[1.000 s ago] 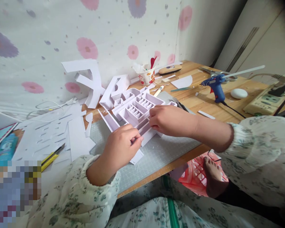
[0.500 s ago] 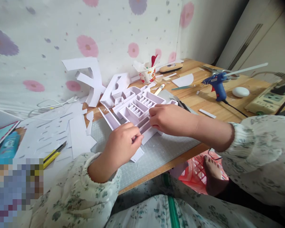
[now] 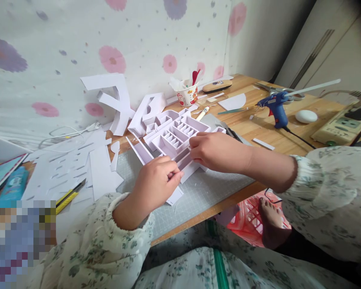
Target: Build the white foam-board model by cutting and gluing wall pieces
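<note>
The model [image 3: 174, 138] is built of white paper-like board, matt and smooth. The table [image 3: 243, 124] is faced in pale grained wood, lightly shined. Beneath the model, a smooth grey mat [image 3: 212, 186] is seen. The glue gun [image 3: 276, 110] is cased in blue plastic, and a translucent stick [image 3: 314, 87] is fitted in it. The cutter [image 3: 68, 197] is sheathed in yellow plastic. The sleeve [image 3: 327, 180] is made of thin, softly gathered cloth.

White model [image 3: 163, 150], grey gridded mat [image 3: 210, 190], green-floral white sleeves [image 3: 333, 188]; blue glue gun [image 3: 278, 112]
</note>
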A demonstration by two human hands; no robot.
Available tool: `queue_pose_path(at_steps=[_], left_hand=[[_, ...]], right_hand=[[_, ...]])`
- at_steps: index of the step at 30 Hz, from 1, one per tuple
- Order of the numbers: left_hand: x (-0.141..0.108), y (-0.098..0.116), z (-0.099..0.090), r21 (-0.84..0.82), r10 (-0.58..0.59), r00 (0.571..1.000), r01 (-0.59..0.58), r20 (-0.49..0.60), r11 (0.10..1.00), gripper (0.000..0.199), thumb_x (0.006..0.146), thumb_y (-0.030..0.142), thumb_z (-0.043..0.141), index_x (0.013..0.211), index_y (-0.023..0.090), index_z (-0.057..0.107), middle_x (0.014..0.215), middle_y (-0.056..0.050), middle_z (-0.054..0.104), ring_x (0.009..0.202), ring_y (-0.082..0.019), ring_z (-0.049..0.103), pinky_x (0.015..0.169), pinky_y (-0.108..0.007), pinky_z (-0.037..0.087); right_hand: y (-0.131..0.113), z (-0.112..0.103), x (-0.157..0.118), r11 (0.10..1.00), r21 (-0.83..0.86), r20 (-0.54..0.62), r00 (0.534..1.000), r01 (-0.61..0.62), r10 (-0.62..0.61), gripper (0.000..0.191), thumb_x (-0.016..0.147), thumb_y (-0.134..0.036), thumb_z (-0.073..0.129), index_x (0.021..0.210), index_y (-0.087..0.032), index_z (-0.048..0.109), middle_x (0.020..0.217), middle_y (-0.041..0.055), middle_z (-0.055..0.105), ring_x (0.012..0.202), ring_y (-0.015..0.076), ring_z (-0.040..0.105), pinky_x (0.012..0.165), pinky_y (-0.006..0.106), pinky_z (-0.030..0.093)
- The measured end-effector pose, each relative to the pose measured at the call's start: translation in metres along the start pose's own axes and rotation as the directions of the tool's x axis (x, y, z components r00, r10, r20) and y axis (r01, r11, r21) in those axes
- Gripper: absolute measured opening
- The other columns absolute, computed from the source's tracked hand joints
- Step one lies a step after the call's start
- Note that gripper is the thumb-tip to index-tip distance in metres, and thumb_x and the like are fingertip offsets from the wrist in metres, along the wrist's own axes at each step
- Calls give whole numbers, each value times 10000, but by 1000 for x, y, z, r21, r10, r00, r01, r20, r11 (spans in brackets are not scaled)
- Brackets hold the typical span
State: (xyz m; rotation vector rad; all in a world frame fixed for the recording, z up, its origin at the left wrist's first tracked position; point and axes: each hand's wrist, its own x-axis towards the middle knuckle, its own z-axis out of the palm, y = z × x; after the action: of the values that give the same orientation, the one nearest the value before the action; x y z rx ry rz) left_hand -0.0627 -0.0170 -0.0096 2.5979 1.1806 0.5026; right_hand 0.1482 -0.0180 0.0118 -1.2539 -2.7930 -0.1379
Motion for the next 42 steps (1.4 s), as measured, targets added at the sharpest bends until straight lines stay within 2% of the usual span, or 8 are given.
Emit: queue_pose_path(at_steps=[12,16,21,24,30,38,40,42], left_hand=[[0,2,-2,32,-10,1000,9,18,999,234,831,176,571,597,170,563,650,8,512,656,-135,496,606,-266,355],[0,3,-2,40,-8,1000,7,18,999,243,837,175,571,595,169,549,644,13,504,657,-131,489,611,-264,354],[0,4,-2,33,-8,1000,8,13,999,274,840,180,575,575,167,507,644,18,491,640,-121,474,609,-259,350],[0,4,-2,37,-7,1000,7,13,999,261,832,172,577,578,168,519,642,19,497,640,-122,480,606,-257,351],[1,5,-2,39,-3,1000,3,5,999,253,821,162,587,574,169,534,629,20,495,626,-120,484,591,-252,356],[1,5,-4,-30,-9,1000,9,19,1000,234,822,179,593,590,167,566,633,21,510,616,-114,487,581,-247,358],[1,4,-7,-94,-11,1000,10,-14,996,242,835,183,569,593,167,570,627,24,506,587,-103,472,566,-243,351],[2,1,-9,-167,-38,993,19,-109,986,266,842,189,555,578,166,547,610,28,492,568,-95,457,558,-241,349]], right_hand=[[-1,-2,2,999,35,26,1000,-10,9,210,885,-108,536,770,-144,707,874,99,660,826,210,603,719,312,426],[9,-10,-1,974,218,25,998,-61,57,216,877,-96,539,860,-159,745,913,87,694,813,177,628,747,276,455],[23,-22,-8,929,369,-87,993,-39,76,228,863,-91,552,931,-178,751,914,54,711,802,151,634,765,252,472],[18,-20,-9,943,333,-56,998,-13,34,233,852,-85,562,926,-194,755,921,55,696,818,159,630,766,264,469],[4,-10,-4,991,131,-33,999,-1,6,192,864,-121,572,801,-190,740,872,71,662,853,200,592,763,304,437],[3,-7,-2,995,100,-35,999,26,-22,200,864,-114,562,728,-169,699,819,63,647,811,190,556,737,301,398],[3,-6,-3,994,105,-46,999,24,-20,203,860,-107,559,725,-168,697,817,65,647,800,187,552,720,296,390],[3,-5,-3,993,117,-57,998,25,-19,205,857,-104,557,719,-166,695,818,66,646,793,184,552,714,291,387]])
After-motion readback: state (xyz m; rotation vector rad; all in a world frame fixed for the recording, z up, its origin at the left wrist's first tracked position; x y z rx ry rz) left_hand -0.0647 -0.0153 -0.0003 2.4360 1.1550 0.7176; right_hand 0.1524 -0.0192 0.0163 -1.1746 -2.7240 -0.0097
